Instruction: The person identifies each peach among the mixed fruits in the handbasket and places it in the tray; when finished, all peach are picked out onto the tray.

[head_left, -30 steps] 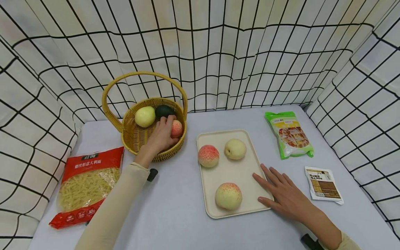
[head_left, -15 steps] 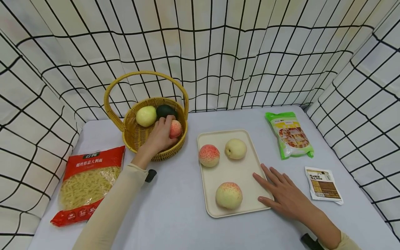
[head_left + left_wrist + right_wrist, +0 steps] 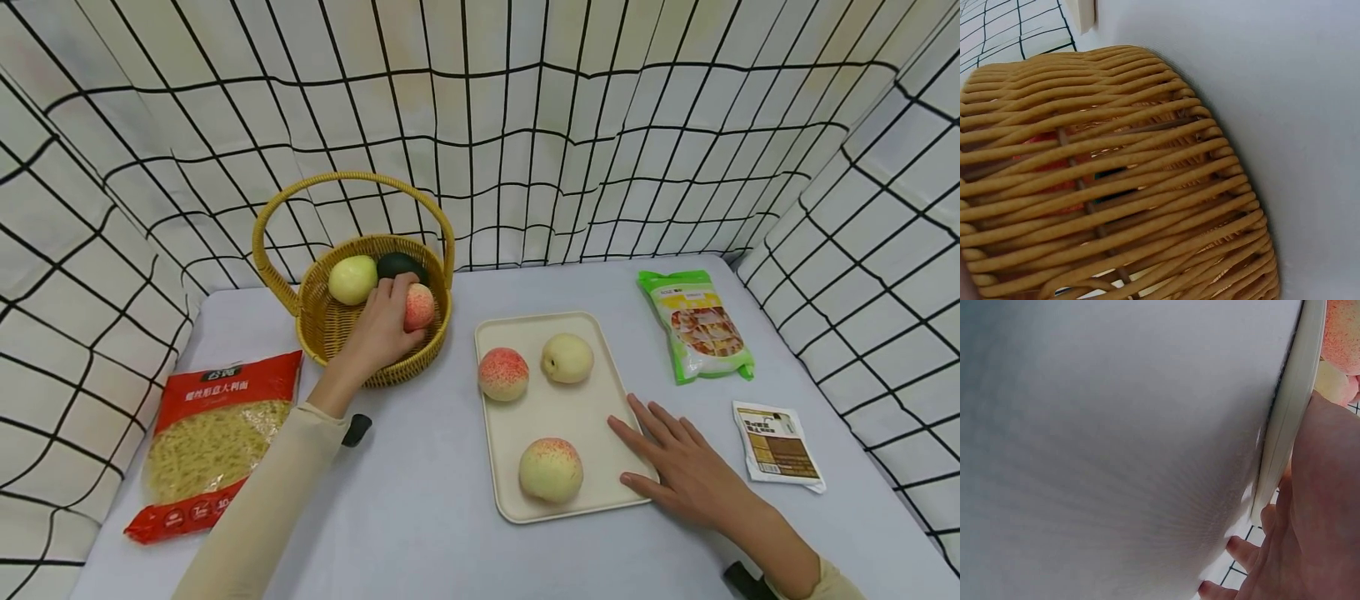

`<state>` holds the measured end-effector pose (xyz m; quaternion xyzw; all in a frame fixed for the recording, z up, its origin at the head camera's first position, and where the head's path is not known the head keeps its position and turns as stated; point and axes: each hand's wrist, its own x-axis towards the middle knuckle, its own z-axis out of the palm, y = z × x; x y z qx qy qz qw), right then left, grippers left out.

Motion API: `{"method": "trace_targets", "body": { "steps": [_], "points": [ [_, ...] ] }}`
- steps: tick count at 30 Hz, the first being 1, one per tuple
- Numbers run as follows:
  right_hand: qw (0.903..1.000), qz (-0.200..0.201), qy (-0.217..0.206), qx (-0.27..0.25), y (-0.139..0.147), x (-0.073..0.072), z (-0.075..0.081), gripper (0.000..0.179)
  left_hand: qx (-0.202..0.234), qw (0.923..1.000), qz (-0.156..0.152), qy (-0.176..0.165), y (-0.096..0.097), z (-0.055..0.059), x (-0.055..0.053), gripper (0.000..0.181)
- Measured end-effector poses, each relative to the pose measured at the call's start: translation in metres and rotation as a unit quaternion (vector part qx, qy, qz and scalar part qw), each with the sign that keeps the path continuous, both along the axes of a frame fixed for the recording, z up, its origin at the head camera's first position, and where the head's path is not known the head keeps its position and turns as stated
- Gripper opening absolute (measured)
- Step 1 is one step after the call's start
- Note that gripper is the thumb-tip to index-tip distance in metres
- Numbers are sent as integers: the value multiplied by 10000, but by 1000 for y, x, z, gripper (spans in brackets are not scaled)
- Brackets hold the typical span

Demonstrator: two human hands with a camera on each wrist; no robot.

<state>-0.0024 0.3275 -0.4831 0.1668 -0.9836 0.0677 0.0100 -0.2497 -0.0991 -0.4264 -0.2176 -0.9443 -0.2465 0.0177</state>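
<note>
In the head view my left hand (image 3: pixel 384 321) reaches into a yellow wicker basket (image 3: pixel 405 372) and grips a red-speckled peach (image 3: pixel 420 307). A pale green round fruit (image 3: pixel 353 280) and a dark green avocado-like fruit (image 3: pixel 401 265) lie beside it. From the left wrist, the woven basket side (image 3: pixel 1147 187) hides most of the hand's work. My right hand (image 3: pixel 686 471) lies with fingers spread over the right edge of a cream tray (image 3: pixel 540 512). Two peaches, one reddish (image 3: pixel 503 374) and one paler (image 3: pixel 551 471), and a pale yellow pear-like fruit (image 3: pixel 567 358) sit on the tray.
A red bag of pasta (image 3: pixel 217 442) lies left of the basket, near my left sleeve. At the right are a green food packet (image 3: pixel 697 325) and a small brown-and-white packet (image 3: pixel 778 444). Black netting over white cloth (image 3: pixel 495 150) encloses the table. The basket's tall handle (image 3: pixel 352 177) arches overhead.
My left hand and the peach it grips have shifted slightly left within the basket. The right hand stays in place on the tray edge.
</note>
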Motion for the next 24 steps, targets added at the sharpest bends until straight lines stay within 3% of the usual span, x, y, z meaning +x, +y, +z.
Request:
{"method": "trace_targets", "body": {
  "steps": [24],
  "points": [
    [10000,12,-5,-7,-1,0,0,73,231,9979,-126,593,8,20,18,80]
  ]
}}
